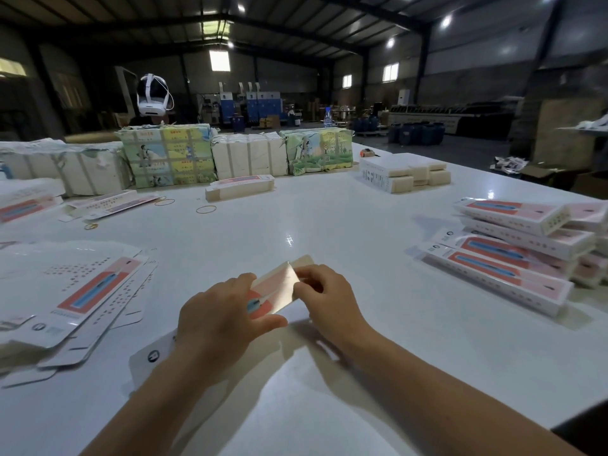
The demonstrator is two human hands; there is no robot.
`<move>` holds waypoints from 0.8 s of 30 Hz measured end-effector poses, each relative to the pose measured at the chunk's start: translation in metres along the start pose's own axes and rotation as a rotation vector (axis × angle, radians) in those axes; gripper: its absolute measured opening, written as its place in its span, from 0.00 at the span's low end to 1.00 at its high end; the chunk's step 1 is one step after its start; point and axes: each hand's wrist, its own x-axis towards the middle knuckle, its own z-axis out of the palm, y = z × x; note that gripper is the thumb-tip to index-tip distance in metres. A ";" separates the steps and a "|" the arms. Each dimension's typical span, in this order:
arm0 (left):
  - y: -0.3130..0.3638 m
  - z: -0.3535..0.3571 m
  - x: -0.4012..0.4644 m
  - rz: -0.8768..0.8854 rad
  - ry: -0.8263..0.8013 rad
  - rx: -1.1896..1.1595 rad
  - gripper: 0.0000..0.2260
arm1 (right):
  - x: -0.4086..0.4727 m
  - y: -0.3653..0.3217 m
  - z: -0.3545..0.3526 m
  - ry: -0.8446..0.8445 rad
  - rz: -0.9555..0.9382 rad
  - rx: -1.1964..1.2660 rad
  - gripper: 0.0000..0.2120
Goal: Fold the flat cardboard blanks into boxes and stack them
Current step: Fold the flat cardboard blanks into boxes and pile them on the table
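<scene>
Cardboard blank [273, 292] sits half-folded between both hands, left of the finished box stack [513, 255], its long axis running away from the person. Left hand [220, 311] clamps the body; right hand [325, 294] pinches the far end flap.

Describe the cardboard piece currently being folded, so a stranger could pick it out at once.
On the big white table, look near the front edge, between the loose flat blanks and the stacked finished boxes. The half-folded pink-and-white cardboard blank is the only one held by the left hand and right hand.
</scene>
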 end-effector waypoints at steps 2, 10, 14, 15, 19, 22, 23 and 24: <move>0.002 0.001 0.001 -0.003 0.005 0.009 0.29 | 0.000 0.001 0.002 -0.010 -0.030 -0.090 0.12; 0.000 0.003 0.001 -0.016 0.019 0.000 0.35 | 0.004 0.005 0.002 0.024 -0.071 -0.216 0.13; -0.002 0.001 0.000 -0.016 0.032 -0.039 0.37 | 0.010 0.006 -0.005 0.096 0.132 -0.007 0.38; -0.001 0.000 0.000 -0.009 0.034 -0.044 0.37 | 0.010 0.006 -0.007 0.047 0.230 0.164 0.39; 0.004 0.000 -0.001 0.023 0.033 -0.057 0.38 | 0.012 0.006 -0.008 -0.117 0.355 0.648 0.15; 0.004 -0.002 -0.001 0.020 0.037 -0.057 0.37 | 0.010 0.007 -0.006 -0.062 0.205 0.549 0.11; 0.003 -0.002 0.000 0.016 0.040 -0.049 0.36 | 0.008 0.007 -0.006 -0.036 0.144 0.461 0.09; 0.003 -0.003 0.000 0.010 0.046 -0.042 0.34 | 0.006 0.006 -0.005 -0.006 0.080 0.345 0.07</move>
